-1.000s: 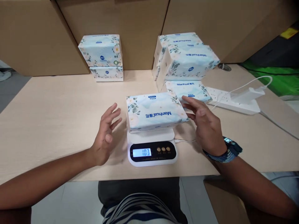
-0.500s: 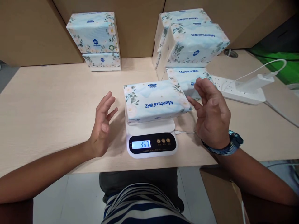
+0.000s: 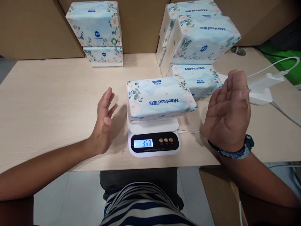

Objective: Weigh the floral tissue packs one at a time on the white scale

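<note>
A pack of tissues (image 3: 161,98) in pale blue floral wrapping rests on the white digital scale (image 3: 154,126), covering most of its platform. The lit display (image 3: 143,143) reads 3.68. To the left of the pack, and apart from it, my left hand (image 3: 104,122) is raised with its fingers stretched up and nothing in it. My right hand (image 3: 229,111) stands off to the right side, palm turned inward, fingers extended and holding nothing. A wristband (image 3: 235,152) circles my right wrist.
Two stacked tissue packs (image 3: 97,28) stand at the back left. More packs (image 3: 204,40) are piled at the back right, with one lower pack (image 3: 197,80) in front. A white power strip (image 3: 263,95) with a plugged-in charger (image 3: 266,82) lies at the right; a cable (image 3: 191,131) reaches the scale.
My right hand has moved right, away from the tissue pack. The display has gone from 3.67 to 3.68. My left hand has hardly moved; the view has shifted slightly.
</note>
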Demonstrator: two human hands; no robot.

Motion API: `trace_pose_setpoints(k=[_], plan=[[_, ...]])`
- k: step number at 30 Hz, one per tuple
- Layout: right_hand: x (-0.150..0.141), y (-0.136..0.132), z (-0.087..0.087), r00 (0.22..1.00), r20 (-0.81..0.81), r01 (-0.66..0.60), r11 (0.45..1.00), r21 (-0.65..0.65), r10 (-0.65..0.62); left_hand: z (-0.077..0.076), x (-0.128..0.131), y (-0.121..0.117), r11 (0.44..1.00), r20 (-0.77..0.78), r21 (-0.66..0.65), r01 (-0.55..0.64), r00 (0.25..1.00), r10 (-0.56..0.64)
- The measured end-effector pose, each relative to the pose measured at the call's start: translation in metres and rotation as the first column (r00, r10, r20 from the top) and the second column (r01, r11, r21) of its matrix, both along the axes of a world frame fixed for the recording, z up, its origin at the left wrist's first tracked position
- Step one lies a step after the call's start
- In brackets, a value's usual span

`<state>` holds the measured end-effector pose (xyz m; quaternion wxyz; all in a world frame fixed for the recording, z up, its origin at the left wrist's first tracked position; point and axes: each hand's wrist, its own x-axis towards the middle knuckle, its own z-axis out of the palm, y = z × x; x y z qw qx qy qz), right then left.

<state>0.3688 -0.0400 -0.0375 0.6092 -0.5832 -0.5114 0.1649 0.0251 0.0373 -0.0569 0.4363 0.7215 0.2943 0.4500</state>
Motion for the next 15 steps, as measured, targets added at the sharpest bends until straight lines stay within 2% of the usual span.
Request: trace_pose_setpoints(k=[8, 15], plan=[[0.004, -0.004, 0.000, 0.993, -0.064, -0.093, 0.995, 0.020, 0.094, -0.005, -0.002, 0.003, 0.998, -0.043, -0.056, -0.023, 0.999, 0.020], [0.020, -0.007, 0.003, 0.992, 0.055, -0.110, 0.994, 0.002, 0.110, -0.007, -0.005, 0.006, 0.998, -0.062, -0.059, 0.020, 0.998, -0.023]])
